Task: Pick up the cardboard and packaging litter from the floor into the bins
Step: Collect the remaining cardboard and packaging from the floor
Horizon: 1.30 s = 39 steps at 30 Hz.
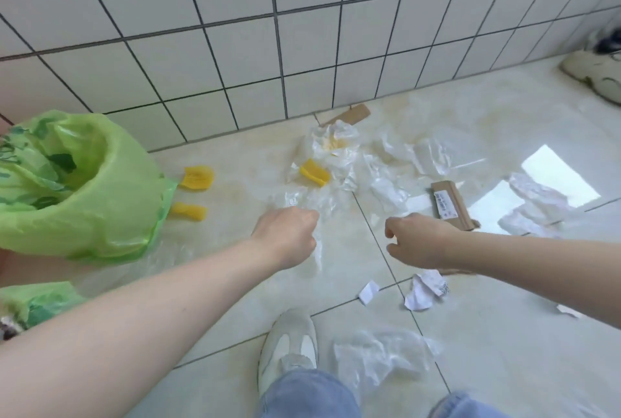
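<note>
The packaging litter is lying scattered over the floor (470,350), most of it gathering near the tiled wall (235,31): a heap of clear plastic wrap (331,148) with yellow foam pieces (314,173) caught in it, a strip of cardboard (450,204) lying flat just beyond the right hand, another cardboard scrap (353,114) resting against the wall's foot, and crumpled paper (425,288) sitting below the right wrist. The left hand (289,236) is closing its fingers around a thin sheet of clear film (317,249), which is trailing down from the fist, probably so it can be carried to the bin. The right hand (416,239) is hovering with fingers loosely curled and holding nothing, likely reaching for the cardboard strip beside it. The bin with the green bag (100,199) is standing at the left, close to the left arm, its mouth gaping wide to take drops. A white shoe (287,347) is planted between the arms, with more plastic lying beside it.
</note>
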{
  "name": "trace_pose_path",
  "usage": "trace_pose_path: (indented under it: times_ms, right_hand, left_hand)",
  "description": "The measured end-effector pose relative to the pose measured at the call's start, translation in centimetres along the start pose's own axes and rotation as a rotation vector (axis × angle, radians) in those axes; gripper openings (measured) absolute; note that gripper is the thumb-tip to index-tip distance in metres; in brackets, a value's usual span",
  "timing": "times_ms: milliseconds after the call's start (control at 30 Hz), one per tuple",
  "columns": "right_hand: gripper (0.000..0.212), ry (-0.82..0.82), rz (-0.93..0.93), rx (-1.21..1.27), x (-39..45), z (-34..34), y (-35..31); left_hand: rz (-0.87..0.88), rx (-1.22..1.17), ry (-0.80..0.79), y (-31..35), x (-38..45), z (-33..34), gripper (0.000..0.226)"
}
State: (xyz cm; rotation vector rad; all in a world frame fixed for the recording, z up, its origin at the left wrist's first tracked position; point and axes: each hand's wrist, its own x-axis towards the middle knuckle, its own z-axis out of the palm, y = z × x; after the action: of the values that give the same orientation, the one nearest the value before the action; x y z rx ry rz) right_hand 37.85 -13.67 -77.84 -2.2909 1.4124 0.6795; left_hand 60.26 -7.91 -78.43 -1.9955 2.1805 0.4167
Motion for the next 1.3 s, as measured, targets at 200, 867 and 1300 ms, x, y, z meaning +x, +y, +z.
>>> trace_pose_path:
  times_ms: [200, 867, 1300]
  right_hand:
    - [0.029, -0.039, 0.181, 0.07, 8.1, -0.3, 7.8]
    - [0.042, 0.255, 0.407, 0.191, 17.5, 6.5, 16.8]
    - [0.048, 0.329, 0.474, -0.129, 17.4, 7.3, 14.5]
  left_hand:
    - [0.02, 0.035, -0.024, 0.9, 10.3, 1.2, 0.023]
    - [0.06, 0.239, 0.064, 1.2, 33.9, 0.9, 0.039]
    - [-0.235, -0.005, -0.106, -2.0, 41.3, 2.1, 0.039]
